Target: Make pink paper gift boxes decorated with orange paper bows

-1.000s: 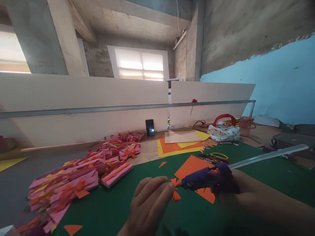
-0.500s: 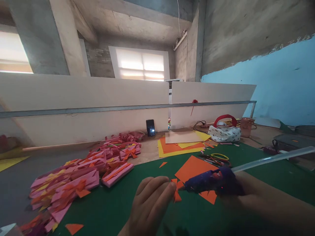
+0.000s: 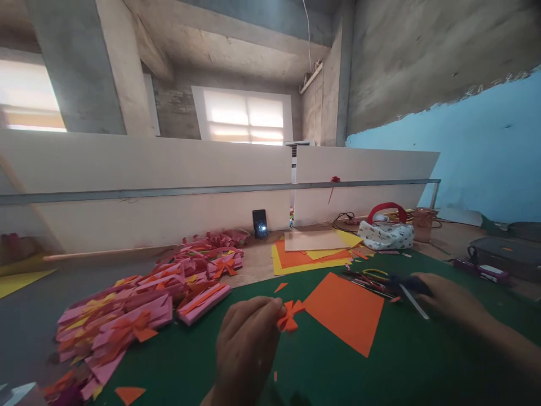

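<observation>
Low in the middle, my left hand (image 3: 249, 341) pinches a small orange paper bow (image 3: 289, 316) between thumb and fingertips, above the green mat. My right hand (image 3: 437, 290) is at the right, wrapped round the dark glue gun (image 3: 409, 285), whose clear glue stick (image 3: 415, 303) points down toward me. Just left of the gun lie scissors and thin tools (image 3: 372, 281). A square sheet of orange paper (image 3: 346, 313) rests on the mat between my hands.
Pink folded paper pieces with bows (image 3: 135, 316) are heaped at the left. Behind the green mat (image 3: 186, 366) are stacked yellow and orange sheets (image 3: 291, 256), a phone (image 3: 260, 224), a white pouch with a red handle (image 3: 385, 234) and a jar (image 3: 422, 224). A dark case (image 3: 507, 256) sits at the right.
My right hand has carried the glue gun away from the bow, to the right beside the scissors. My left hand has shifted slightly left, still pinching the bow, which now shows more fully.
</observation>
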Demonstrator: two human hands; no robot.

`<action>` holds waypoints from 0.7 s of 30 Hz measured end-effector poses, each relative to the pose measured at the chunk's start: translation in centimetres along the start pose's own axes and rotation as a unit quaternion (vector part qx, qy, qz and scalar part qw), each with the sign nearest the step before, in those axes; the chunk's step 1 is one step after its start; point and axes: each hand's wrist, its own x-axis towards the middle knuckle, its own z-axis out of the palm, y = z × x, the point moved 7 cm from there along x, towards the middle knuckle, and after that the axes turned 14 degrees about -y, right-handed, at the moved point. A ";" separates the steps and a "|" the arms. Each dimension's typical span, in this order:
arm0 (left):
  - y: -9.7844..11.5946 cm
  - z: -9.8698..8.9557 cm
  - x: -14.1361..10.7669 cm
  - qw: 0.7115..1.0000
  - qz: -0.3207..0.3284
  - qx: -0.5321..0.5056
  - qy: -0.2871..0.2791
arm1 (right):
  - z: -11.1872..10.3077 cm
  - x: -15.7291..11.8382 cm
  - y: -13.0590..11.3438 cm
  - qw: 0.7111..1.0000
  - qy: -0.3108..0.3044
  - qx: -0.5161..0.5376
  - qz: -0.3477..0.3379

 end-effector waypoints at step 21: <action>-9.7 3.0 -4.4 0.729 -0.517 -0.437 0.100 | -1.4 3.5 -33.9 0.818 -0.161 0.493 -0.250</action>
